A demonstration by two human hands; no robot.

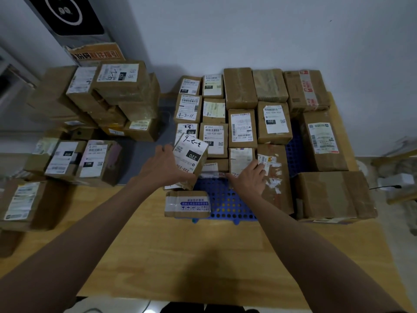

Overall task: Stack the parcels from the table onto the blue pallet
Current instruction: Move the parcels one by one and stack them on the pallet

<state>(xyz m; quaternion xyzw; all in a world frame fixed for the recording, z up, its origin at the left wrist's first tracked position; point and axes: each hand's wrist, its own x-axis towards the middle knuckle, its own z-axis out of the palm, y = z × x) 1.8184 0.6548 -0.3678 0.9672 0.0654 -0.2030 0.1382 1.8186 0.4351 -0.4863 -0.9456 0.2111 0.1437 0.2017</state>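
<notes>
Head view: our left hand (164,164) is clamped on the "220" parcel (191,157), thumb behind, fingers under the near edge. The parcel is tilted, presumably being angled into a slot. Our right hand (249,179) lies flat, fingers spread, on the taped parcel (274,175), likely steadying that row. The blue pallet (225,199) shows bare grid between the hands and just nearer than them; we judge this the open room. A blue-labelled parcel (188,204) bounds it below the left hand.
</notes>
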